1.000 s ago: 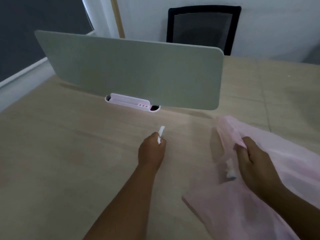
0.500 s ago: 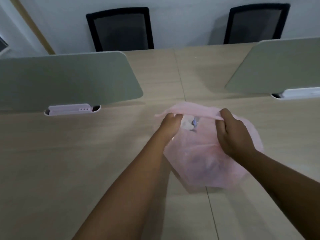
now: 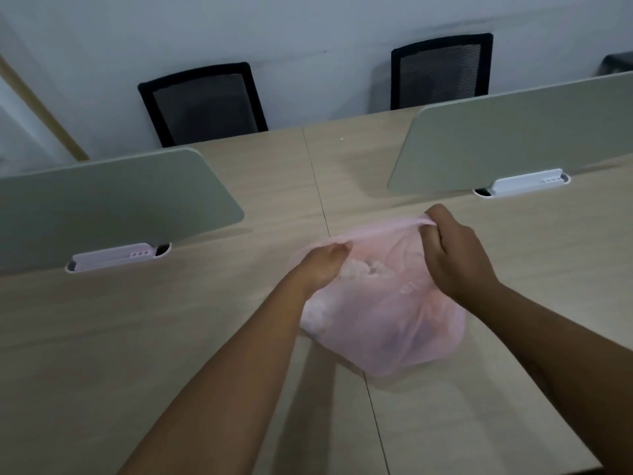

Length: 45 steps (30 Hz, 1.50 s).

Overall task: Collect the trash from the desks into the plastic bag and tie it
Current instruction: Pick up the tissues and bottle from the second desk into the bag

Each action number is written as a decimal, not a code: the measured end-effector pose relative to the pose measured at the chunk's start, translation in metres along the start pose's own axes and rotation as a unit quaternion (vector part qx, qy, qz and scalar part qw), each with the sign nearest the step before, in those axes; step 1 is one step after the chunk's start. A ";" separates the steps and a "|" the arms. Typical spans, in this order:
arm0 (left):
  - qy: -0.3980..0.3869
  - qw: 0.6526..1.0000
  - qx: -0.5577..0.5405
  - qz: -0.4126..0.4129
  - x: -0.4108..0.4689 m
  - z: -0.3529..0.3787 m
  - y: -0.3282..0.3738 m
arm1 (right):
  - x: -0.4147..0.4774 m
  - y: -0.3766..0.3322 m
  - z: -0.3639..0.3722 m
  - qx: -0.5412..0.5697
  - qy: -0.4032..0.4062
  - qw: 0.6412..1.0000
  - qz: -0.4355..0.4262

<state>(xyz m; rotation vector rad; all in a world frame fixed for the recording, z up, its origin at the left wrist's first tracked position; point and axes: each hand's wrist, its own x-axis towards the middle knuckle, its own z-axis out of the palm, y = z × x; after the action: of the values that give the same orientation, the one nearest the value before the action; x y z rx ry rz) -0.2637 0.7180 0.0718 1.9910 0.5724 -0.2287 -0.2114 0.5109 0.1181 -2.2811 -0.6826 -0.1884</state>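
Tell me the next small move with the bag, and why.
Probably bring the hands together to gather the mouth for tying: the left hand and right hand hold the rim of the bag stretched open, white trash sits inside, and no knot is made yet.

The left hand [image 3: 323,269] and the right hand [image 3: 454,255] are seen bare, and both forearms [image 3: 239,354] are left uncovered up to the frame edge.

One wide-angle camera, worn on the person's head, looks forward and down over the wooden desk [image 3: 102,337], close above both arms [image 3: 239,354] and the pink plastic bag [image 3: 394,320], facing the far wall [image 3: 308,36].
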 end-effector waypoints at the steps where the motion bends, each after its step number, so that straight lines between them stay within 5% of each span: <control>1: 0.052 0.997 0.052 0.018 -0.001 -0.004 -0.005 | 0.002 0.001 -0.003 0.003 0.006 1.000 0.007; 6: 0.289 0.944 0.147 -0.060 -0.006 -0.006 -0.035 | 0.012 0.004 -0.012 0.035 0.038 0.998 0.031; 11: 0.236 0.946 0.206 -0.079 0.001 0.004 -0.051 | 0.025 -0.009 -0.024 0.005 0.021 0.999 -0.037; 13: 0.271 0.960 0.061 -0.036 -0.001 -0.017 -0.046 | 0.041 -0.014 -0.035 -0.037 0.034 0.996 -0.071; 16: 0.397 0.914 -0.073 0.034 -0.017 -0.064 -0.014 | 0.069 -0.015 -0.049 -0.079 0.093 0.990 -0.076; 21: 0.392 0.898 0.188 0.064 -0.066 -0.114 0.022 | 0.091 -0.021 -0.050 -0.132 0.026 0.987 -0.091; 23: 0.434 0.878 0.200 0.040 -0.089 -0.129 0.012 | 0.093 -0.029 -0.049 -0.079 0.044 0.990 -0.104; 28: 0.485 0.847 0.211 -0.048 -0.165 -0.121 -0.037 | 0.075 -0.058 -0.025 -0.015 -0.085 0.977 -0.195; 33: 0.407 0.851 0.187 -0.274 -0.259 -0.065 -0.114 | 0.030 -0.093 0.015 0.084 -0.177 0.955 -0.225; 37: 0.231 0.794 0.225 -0.515 -0.348 -0.014 -0.156 | -0.014 -0.118 0.051 0.136 -0.256 0.933 -0.213; 41: 0.194 0.735 0.294 -0.579 -0.411 0.017 -0.172 | -0.064 -0.143 0.082 0.155 -0.321 0.914 -0.193; 45: 0.212 0.725 0.308 -0.578 -0.434 0.018 -0.179 | -0.117 -0.152 0.113 0.160 -0.376 0.896 -0.174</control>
<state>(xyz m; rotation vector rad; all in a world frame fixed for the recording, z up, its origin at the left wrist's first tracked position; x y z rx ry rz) -0.7265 0.6418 0.0941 1.9905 2.2744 -0.8077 -0.3981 0.6298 0.0922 -1.8526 -1.3997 0.6359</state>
